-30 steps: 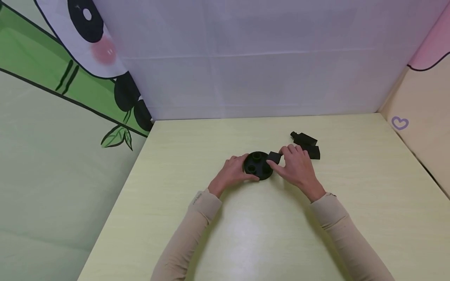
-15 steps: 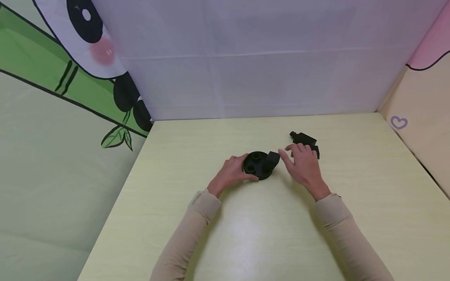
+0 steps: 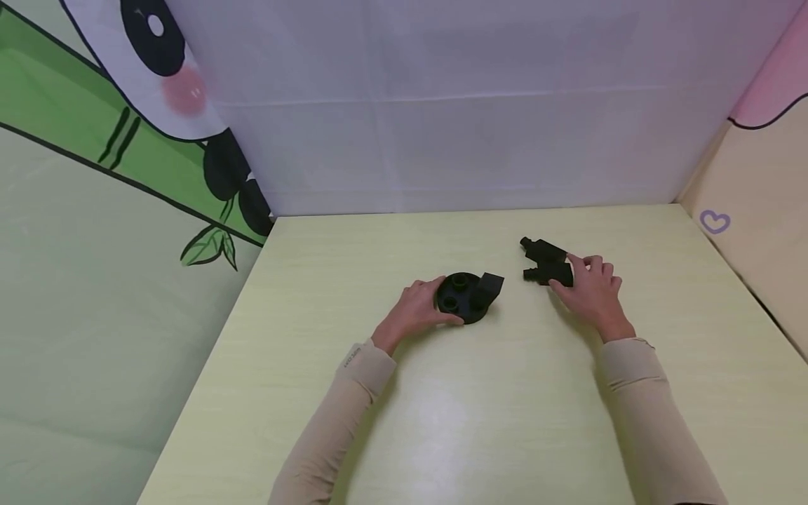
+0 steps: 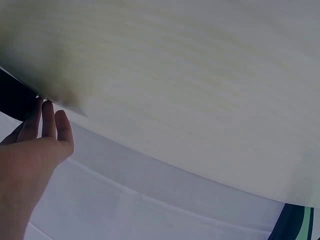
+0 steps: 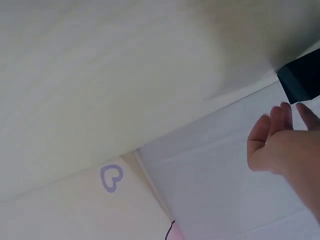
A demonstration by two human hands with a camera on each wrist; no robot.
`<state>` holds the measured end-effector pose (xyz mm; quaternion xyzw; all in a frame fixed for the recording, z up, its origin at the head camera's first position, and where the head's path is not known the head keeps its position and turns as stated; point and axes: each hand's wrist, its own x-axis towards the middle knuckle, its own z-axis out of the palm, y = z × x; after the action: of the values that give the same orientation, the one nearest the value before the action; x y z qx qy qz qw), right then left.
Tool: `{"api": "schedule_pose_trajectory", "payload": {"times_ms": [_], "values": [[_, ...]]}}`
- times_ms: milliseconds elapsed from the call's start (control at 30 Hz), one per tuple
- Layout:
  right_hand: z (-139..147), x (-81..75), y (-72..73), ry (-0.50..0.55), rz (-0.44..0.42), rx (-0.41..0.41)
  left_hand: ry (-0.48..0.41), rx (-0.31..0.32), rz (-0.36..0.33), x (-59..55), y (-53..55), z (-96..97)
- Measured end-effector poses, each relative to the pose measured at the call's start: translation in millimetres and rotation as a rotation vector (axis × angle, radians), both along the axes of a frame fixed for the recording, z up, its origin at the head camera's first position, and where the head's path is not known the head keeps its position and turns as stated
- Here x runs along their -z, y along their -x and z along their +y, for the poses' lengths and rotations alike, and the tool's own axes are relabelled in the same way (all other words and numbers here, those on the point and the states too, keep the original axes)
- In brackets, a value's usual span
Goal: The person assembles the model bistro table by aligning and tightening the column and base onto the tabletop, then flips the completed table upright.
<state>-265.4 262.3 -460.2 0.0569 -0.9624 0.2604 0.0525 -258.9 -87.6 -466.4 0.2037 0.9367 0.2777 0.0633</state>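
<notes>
In the head view my left hand [image 3: 416, 308] grips the edge of a round black disc [image 3: 466, 298], thumb on the near side and fingers on the far side. The disc has raised round sockets. A black angled block [image 3: 489, 286] stands on its right side, tilted outward. To the right, thumb and forefinger of my right hand [image 3: 595, 291] pinch the end of a black block with a short peg [image 3: 555, 274]. A second pegged block [image 3: 545, 250] lies just behind it. The right wrist view shows the fingers at a dark block [image 5: 302, 77]; firm contact is hard to see there.
Pale wood-grain table [image 3: 404, 407] lies under everything. A lilac cloth wall [image 3: 442, 154] rises at its back edge. A cream panel [image 3: 757, 238] with a heart drawing borders the right, and a printed green cloth [image 3: 126, 294] the left.
My right hand has let go of the angled block on the disc and moved right to the nearer loose block. The left hand and disc have stayed in place.
</notes>
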Motion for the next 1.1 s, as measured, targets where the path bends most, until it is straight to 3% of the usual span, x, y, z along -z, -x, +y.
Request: {"api": "schedule_pose_trajectory", "payload": {"times_ms": [167, 333, 467, 600, 867, 1000, 1100], "values": [[7, 2.7, 2.5, -0.029, -0.080, -0.021, 0.002, 0.002, 0.002, 0.5, 0.1, 0.7], [8, 1.3, 0.4, -0.052, -0.102, -0.027, 0.001, 0.003, 0.007, 1.3, 0.3, 2.2], [7, -1.3, -1.4, -0.040, -0.072, -0.034, -0.002, 0.003, -0.005, 0.8, 0.0, 2.4], [1, -8.2, -0.9, 0.023, 0.014, -0.042, -0.008, -0.003, -0.011, -0.9, -0.2, 1.3], [-19, -38.9, 18.1, 0.160, 0.124, -0.135, -0.006, -0.025, -0.010, -0.4, 7.7, 6.0], [-39, -60.3, 29.3, 0.187, 0.090, -0.234, -0.007, -0.035, -0.004, 0.8, 12.0, 9.5], [-56, -74.9, 37.5, 0.134, 0.043, -0.314, -0.003, -0.037, 0.002, 0.9, 14.9, 12.4]]}}
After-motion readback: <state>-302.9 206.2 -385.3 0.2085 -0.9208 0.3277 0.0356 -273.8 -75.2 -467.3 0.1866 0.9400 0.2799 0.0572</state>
